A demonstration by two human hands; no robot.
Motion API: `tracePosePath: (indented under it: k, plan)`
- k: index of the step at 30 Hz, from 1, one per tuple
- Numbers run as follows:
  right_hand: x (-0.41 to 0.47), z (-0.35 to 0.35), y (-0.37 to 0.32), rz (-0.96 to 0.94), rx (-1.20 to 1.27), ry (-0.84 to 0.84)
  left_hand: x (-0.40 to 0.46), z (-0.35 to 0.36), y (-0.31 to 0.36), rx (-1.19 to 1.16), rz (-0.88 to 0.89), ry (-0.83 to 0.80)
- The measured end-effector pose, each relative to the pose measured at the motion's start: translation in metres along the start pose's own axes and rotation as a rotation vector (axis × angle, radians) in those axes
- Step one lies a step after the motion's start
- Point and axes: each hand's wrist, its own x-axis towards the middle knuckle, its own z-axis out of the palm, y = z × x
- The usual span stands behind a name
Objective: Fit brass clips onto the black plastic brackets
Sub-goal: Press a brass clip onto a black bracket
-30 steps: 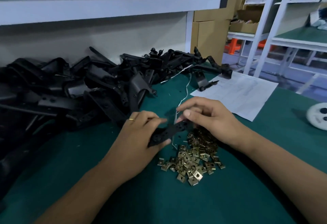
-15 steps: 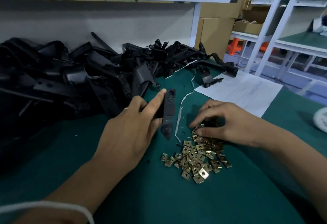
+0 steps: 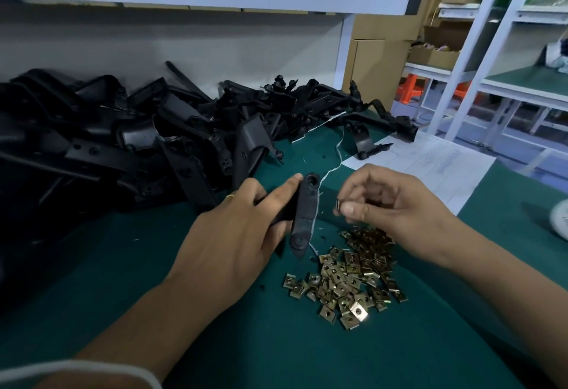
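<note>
My left hand [image 3: 233, 232] grips a flat black plastic bracket [image 3: 305, 213], held upright on end above the green table top [image 3: 153, 265], its round holed end pointing away from me. My right hand [image 3: 396, 204] hovers just right of the bracket and pinches one small brass clip [image 3: 339, 206] between thumb and fingertips, a short gap from the bracket's edge. Below my right hand, a heap of loose brass clips [image 3: 350, 278] lies on the table.
A big heap of black plastic brackets [image 3: 138, 136] fills the left and back of the table. A white paper sheet [image 3: 430, 167] lies at the back right, and a thin white string [image 3: 333, 161] trails across the mat. A white round object [image 3: 561, 219] sits at the right edge.
My left hand has turned the bracket from lying crosswise to standing on end. My right hand dipped into the clip heap, then rose with one clip pinched.
</note>
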Motion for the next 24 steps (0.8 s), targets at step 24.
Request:
tracePosePath:
  k: [24]
  plan:
    - [0.000,0.031,-0.014,0.189,0.540,0.072,-0.002,-0.007,0.004,-0.030,0.002,0.070]
